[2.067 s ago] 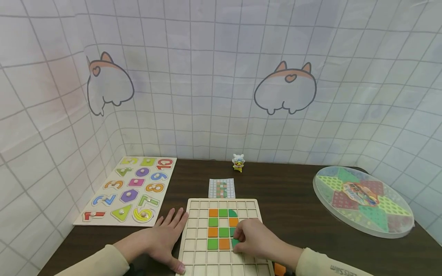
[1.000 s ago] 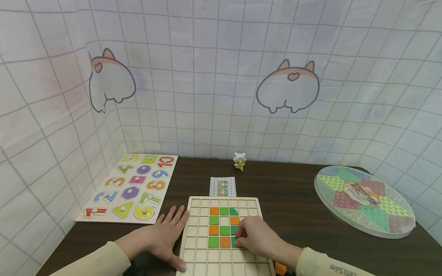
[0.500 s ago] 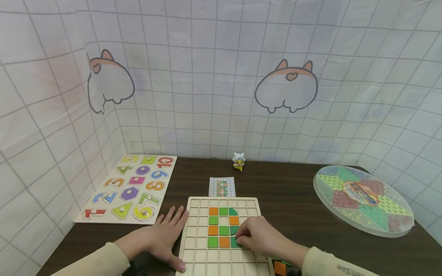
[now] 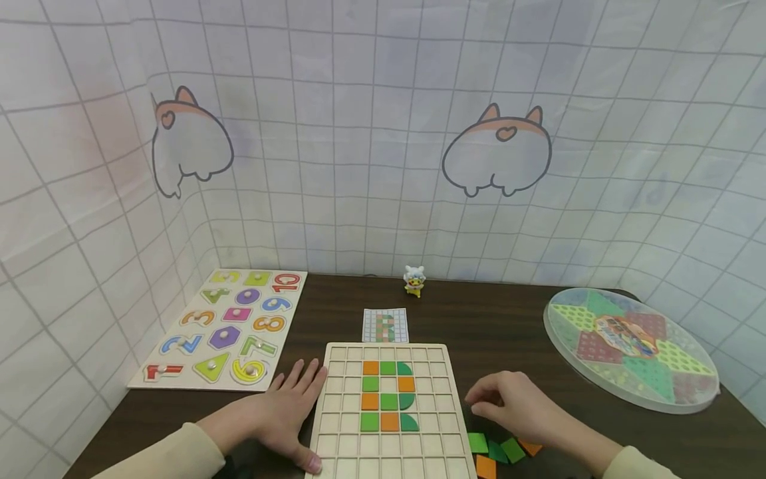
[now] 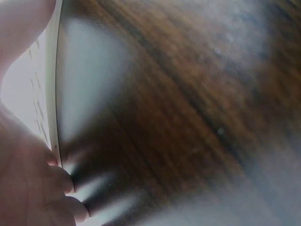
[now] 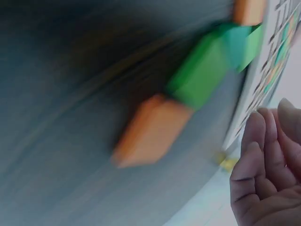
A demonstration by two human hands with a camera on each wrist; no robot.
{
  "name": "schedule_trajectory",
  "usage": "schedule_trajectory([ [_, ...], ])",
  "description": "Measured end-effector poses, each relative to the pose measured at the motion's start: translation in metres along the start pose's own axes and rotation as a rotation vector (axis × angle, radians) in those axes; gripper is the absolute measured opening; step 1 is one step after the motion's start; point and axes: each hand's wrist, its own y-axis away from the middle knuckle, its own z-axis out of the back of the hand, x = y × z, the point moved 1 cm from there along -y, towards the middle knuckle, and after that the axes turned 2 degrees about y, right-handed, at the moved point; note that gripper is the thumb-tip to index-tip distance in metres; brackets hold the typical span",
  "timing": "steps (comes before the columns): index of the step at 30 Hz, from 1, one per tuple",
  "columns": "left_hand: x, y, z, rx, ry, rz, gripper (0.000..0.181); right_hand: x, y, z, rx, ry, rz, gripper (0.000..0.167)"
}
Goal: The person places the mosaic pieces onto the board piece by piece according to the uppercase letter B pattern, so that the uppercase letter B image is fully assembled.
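Note:
A wooden grid board (image 4: 354,466) lies before me with orange, green and teal tiles set in its cells. A teal quarter-round tile (image 4: 409,422) sits in the lowest filled row, right of an orange square tile (image 4: 389,422). My left hand (image 4: 281,418) is spread at the board's left edge, its thumb touching the board and its fingertips at the rim. My right hand (image 4: 517,406) hovers off the board's right side, fingers loosely bent and nothing between them. Below it lie loose tiles: green squares (image 4: 512,450), a teal piece (image 4: 496,452) and orange ones (image 4: 485,467).
A small pattern card (image 4: 385,325) lies just behind the board, and a little figurine (image 4: 413,281) stands farther back. To the left is a number-and-shape peg puzzle (image 4: 245,332). A round Chinese checkers board (image 4: 628,346) occupies the right. White gridded cloth (image 4: 359,133) encloses the table.
My right hand has let go of the teal quarter-round tile in the board's cell and moved right, over the loose tiles. My left hand stays at the board's edge.

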Motion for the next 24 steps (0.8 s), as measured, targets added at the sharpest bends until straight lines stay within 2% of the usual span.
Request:
schedule_trajectory([
  [3, 0.001, 0.000, -0.002, -0.007, 0.007, 0.003, 0.149, -0.024, 0.013, 0.011, 0.048, -0.002, 0.008, 0.014],
  [9, 0.003, -0.002, -0.003, -0.011, 0.008, -0.001, 0.150, -0.071, 0.032, 0.029, 0.184, -0.016, 0.087, 0.017],
  [12, 0.000, 0.001, 0.001, 0.005, 0.013, 0.000, 0.149, -0.079, 0.037, 0.034, 0.238, -0.083, 0.107, 0.017],
  [15, -0.005, 0.004, 0.004, 0.019, 0.011, -0.003, 0.148, -0.079, 0.041, 0.035, 0.278, -0.162, 0.102, 0.022],
  [17, -0.005, 0.005, 0.005, 0.024, 0.013, -0.001, 0.147, -0.081, 0.041, 0.033, 0.281, -0.160, 0.106, 0.026],
  [19, -0.005, 0.004, 0.004, 0.023, 0.013, -0.002, 0.147, -0.088, 0.039, 0.030, 0.263, -0.111, 0.129, 0.027],
  [24, 0.001, -0.001, -0.001, -0.002, 0.009, 0.006, 0.150, -0.135, 0.030, 0.018, 0.158, 0.059, 0.219, 0.026],
])
